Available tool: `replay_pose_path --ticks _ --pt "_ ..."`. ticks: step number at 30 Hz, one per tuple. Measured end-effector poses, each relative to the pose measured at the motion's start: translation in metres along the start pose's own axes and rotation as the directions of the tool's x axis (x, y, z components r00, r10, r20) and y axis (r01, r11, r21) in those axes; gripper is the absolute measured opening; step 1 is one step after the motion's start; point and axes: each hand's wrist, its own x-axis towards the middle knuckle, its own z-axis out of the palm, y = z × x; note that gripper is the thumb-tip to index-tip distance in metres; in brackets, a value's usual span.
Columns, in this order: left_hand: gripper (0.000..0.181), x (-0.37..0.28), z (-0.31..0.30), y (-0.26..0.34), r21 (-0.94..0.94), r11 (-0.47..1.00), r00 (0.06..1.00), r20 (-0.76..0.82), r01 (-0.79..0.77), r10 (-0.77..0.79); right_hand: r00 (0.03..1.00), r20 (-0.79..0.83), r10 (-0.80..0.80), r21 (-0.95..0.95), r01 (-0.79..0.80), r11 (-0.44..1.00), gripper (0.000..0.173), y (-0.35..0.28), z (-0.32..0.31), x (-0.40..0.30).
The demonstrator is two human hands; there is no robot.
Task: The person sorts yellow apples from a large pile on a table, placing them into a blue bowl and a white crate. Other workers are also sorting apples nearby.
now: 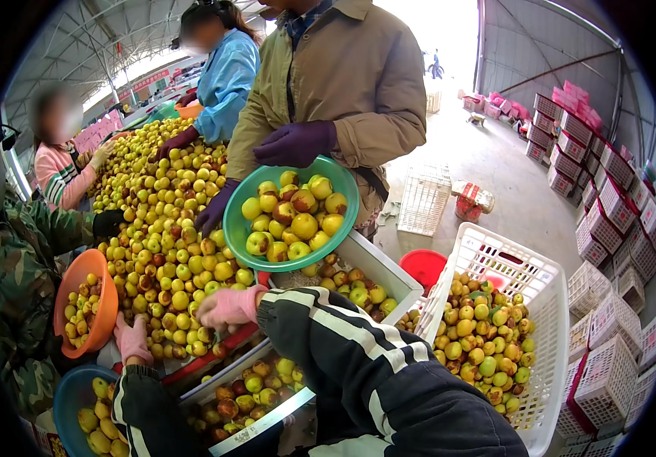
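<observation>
A large heap of yellow-green jujubes (173,257) with reddish-brown patches lies on the sorting table in front of me. My left hand (132,338), in a pink fingerless-looking glove, rests at the heap's near left edge with its fingers apart, against the fruit. Over the near right edge reaches my right hand (229,308), also pink-gloved; its fingers are curled and blurred, so whether they hold a jujube cannot be told. Below my forearms, a pale bin (262,420) holds more jujubes. Left of my left hand stands an orange bowl (105,311) with jujubes.
A co-worker's purple-gloved hand (296,143) is above a green bowl (348,228) of jujubes. A blue bowl (65,394) stands lower left, a white crate (550,354) of jujubes at right. Other workers reach into the heap. Stacked crates (607,377) line the right wall.
</observation>
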Motion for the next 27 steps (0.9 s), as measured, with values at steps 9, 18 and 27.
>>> replay_pose_path --ticks 9,18,27 --pt "0.078 -0.029 0.008 0.021 0.270 0.945 0.892 0.450 -0.185 0.046 0.686 -0.424 -0.592 -0.789 0.042 0.613 0.038 0.018 -0.008 0.020" --pt "0.086 -0.067 0.012 0.051 -0.014 0.961 0.730 0.647 -0.275 0.218 0.926 -0.273 -0.261 -0.809 -0.075 0.583 0.071 0.001 0.008 0.002" --pt "0.051 -0.086 -0.014 0.070 -0.270 0.955 0.596 0.750 -0.120 0.287 0.996 -0.036 -0.077 -0.701 0.030 0.712 0.061 -0.007 0.002 0.000"
